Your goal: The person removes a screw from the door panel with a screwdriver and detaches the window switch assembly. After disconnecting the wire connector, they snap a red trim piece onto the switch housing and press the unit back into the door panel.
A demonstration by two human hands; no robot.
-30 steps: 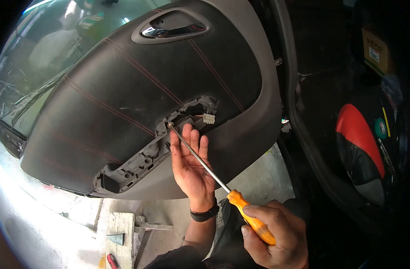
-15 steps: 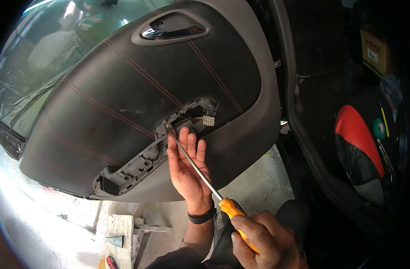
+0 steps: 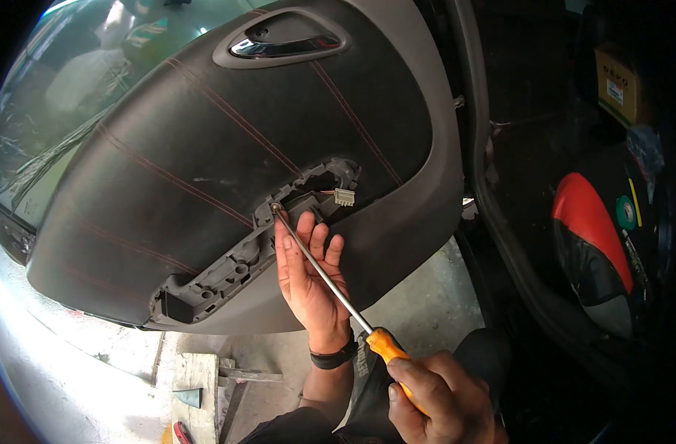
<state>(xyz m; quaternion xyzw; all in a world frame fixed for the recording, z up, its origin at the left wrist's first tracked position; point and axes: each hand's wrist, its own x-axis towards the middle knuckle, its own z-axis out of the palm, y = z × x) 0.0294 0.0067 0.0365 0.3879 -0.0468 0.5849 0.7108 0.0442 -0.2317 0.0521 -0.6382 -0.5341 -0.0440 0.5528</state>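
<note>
Fingers of the right hand are curled tight around the yellow handle of a long screwdriver. Its thin metal rod slants up and to the left, and its tip meets a small round metal piece in the door panel. That spot sits inside a long gray hollow, on its upper edge, above the panel's bottom edge. Up near the tip, the left hand has its palm showing, with the other fingers spread a bit behind the rod; I cannot tell if its thumb and pointer pinch the rod. A dark band goes around that wrist. Just beside the hollow's top right end hangs a pale plug on thin wires. Red thread lines run across the dark panel, and a shiny door handle is near its top edge. Farther out, a pale wedge and a red thing lie on a wooden plank. Off to the right is a brown box.
</note>
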